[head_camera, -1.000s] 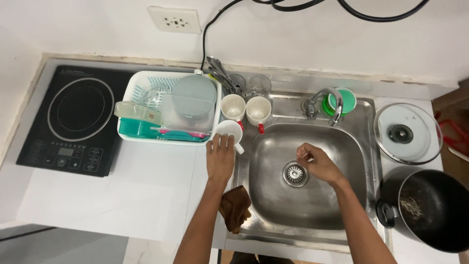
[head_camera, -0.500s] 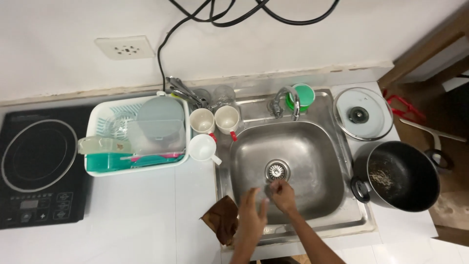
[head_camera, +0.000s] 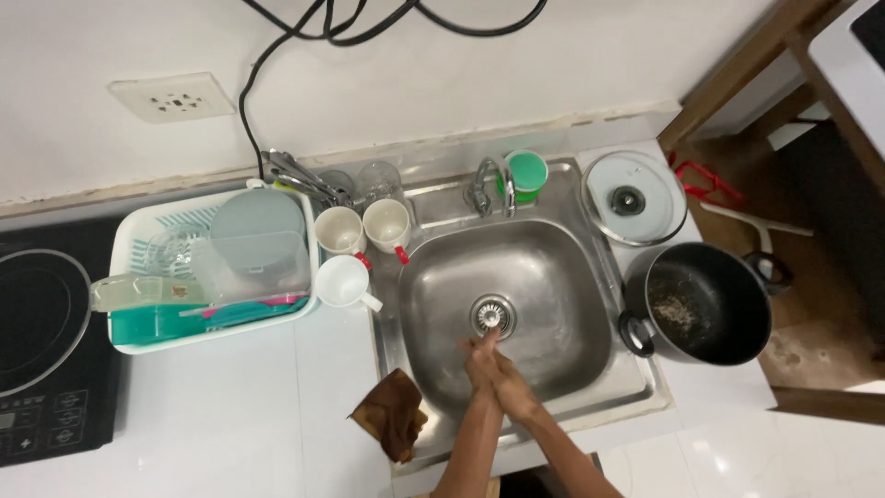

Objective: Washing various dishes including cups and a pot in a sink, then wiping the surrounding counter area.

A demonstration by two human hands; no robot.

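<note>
Sink (head_camera: 553,267) fills the middle of the frame, its drain strainer (head_camera: 491,315) just above both hands. Left hand (head_camera: 481,361) and right hand (head_camera: 510,387) press together, fingers loosely curled, gripping nothing visible. Splashing could wet the brown cloth (head_camera: 392,415) draped on the rim at lower left, or the mugs (head_camera: 364,231) nearby.

Two bare forearms enter the view from about 6 o'clock, uncovered as far as the frame edge, with no sleeve or cuff in view. The left hand (head_camera: 481,361) and right hand (head_camera: 513,391) are ungloved; no ring, watch, strap or bandage can be made out on fingers or wrists. Both forearms look slim and taper evenly to the wrists; nails and finer marks are too small to tell.
</note>
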